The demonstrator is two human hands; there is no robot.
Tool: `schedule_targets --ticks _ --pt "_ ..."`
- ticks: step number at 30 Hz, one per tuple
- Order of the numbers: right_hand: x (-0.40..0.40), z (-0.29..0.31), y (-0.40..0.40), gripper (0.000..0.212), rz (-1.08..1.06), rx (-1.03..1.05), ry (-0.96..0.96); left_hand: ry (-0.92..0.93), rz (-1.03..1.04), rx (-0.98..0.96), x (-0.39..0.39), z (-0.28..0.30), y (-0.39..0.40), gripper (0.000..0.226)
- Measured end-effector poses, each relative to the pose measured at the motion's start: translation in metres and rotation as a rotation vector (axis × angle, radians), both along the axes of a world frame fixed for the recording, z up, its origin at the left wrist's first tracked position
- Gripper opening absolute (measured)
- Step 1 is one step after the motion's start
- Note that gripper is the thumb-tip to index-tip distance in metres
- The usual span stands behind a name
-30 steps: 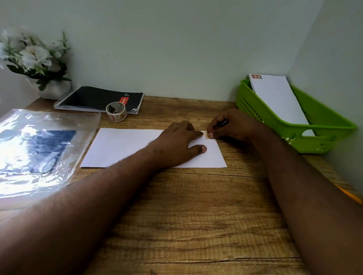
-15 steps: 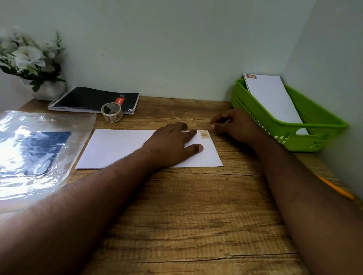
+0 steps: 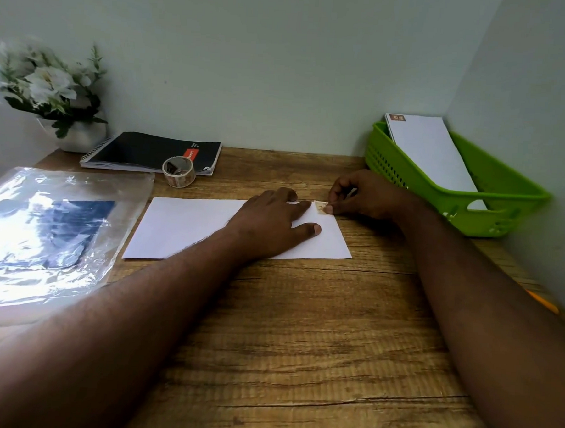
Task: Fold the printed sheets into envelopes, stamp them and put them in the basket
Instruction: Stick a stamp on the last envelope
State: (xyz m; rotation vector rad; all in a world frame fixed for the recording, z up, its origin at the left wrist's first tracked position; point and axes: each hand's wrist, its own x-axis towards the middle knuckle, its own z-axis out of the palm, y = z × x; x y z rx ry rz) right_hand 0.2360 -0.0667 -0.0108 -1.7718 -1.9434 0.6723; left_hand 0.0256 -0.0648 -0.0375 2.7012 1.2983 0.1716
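Soft, even daylight enters from the left, blowing out into white glare on the plastic sleeve (image 3: 44, 234). The flowers (image 3: 42, 83) are blurred. Faint shadows lie beneath the forearms. Wide-angle distortion bends the wooden desk (image 3: 300, 345) at the edges.

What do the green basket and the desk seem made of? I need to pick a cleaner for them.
The green basket looks like moulded plastic with a slight sheen: uniform colour, perforated wall, cut-out handle. The desk shows matte brown wood grain with cracks and knots; whether solid wood or printed laminate is unclear.
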Motion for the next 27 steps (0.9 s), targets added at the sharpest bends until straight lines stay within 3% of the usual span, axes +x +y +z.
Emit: schedule_targets --ticks 15,19,27 --pt "0.001 0.002 -0.004 0.019 0.006 -0.074 0.019 0.013 0.019 -0.028 0.001 0.003 -0.002 0.065" --pt "0.000 -0.002 -0.008 0.013 -0.026 0.008 0.126 0.023 0.011 -0.033 0.002 0.003 -0.002 0.066" --pt "-0.018 -0.019 0.006 0.010 -0.101 0.166 0.092 0.084 -0.023 -0.018 0.001 0.003 0.000 0.066"
